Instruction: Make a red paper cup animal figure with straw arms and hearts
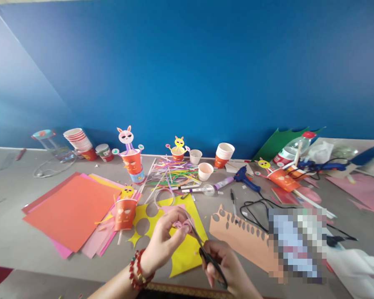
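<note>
My left hand (167, 236), with red bead bracelets at the wrist, pinches a small piece of pink paper (187, 226) between thumb and fingers. Black-handled scissors (210, 259) are gripped in my right hand (226, 265); their blades reach up to the pink paper. Whether the blades touch it, I cannot tell. Beneath both hands lies a yellow sheet (187, 253) with round holes cut from it. Left of my left hand stands an orange paper cup (124, 214) with a small yellow paper face on top.
Coloured sheets (77, 207) are stacked at the left. Behind the hands lie colourful sticks (171, 174) and white paper cups (205, 171). A blue glue gun (247, 179) with a black cable rests at the right, near a cut peach sheet (239, 236). A blue wall (187, 83) bounds the back.
</note>
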`<state>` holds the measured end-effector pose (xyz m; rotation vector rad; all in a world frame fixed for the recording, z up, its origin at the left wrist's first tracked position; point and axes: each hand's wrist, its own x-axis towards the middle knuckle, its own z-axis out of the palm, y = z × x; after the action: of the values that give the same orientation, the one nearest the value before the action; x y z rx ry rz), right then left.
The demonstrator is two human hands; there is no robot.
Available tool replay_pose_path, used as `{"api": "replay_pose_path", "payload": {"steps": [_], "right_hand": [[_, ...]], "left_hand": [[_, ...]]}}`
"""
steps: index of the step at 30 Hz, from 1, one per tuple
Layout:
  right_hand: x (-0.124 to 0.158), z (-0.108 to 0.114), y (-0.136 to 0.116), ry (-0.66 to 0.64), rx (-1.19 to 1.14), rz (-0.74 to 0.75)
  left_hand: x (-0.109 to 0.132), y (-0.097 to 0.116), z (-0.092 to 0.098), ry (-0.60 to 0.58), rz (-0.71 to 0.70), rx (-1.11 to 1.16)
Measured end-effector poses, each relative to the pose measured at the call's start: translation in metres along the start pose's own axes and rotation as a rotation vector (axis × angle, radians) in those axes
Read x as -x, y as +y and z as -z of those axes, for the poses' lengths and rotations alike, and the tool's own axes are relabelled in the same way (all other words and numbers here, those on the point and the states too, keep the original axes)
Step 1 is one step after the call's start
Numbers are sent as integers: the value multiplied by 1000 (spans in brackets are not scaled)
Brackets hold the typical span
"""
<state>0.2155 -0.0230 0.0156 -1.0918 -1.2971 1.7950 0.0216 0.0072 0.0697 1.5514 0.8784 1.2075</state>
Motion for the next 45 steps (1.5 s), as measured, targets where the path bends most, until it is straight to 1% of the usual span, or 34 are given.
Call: {"api": "replay_pose_path", "payload": {"steps": [4,12,23,29,36,41,45], "right_hand": [[-1,1,3,7,-3,5],[0,4,9,-5,39,28],[-1,-1,6,17,26,47],[-2,2,11,22,18,46],[1,-3,0,-30,43,65],[0,-8,-9,20,29,51],[-3,-8,-8,18,39,61]], "left_hand": [[0,1,1,0,12,-10],[0,1,3,-17,33,53],[-3,1,5,-8,61,47],[-5,0,3,12,84,148],[-6,4,1,26,90,177],[-4,3,1,-8,91,212],[-3,1,0,-22,121,239]]}}
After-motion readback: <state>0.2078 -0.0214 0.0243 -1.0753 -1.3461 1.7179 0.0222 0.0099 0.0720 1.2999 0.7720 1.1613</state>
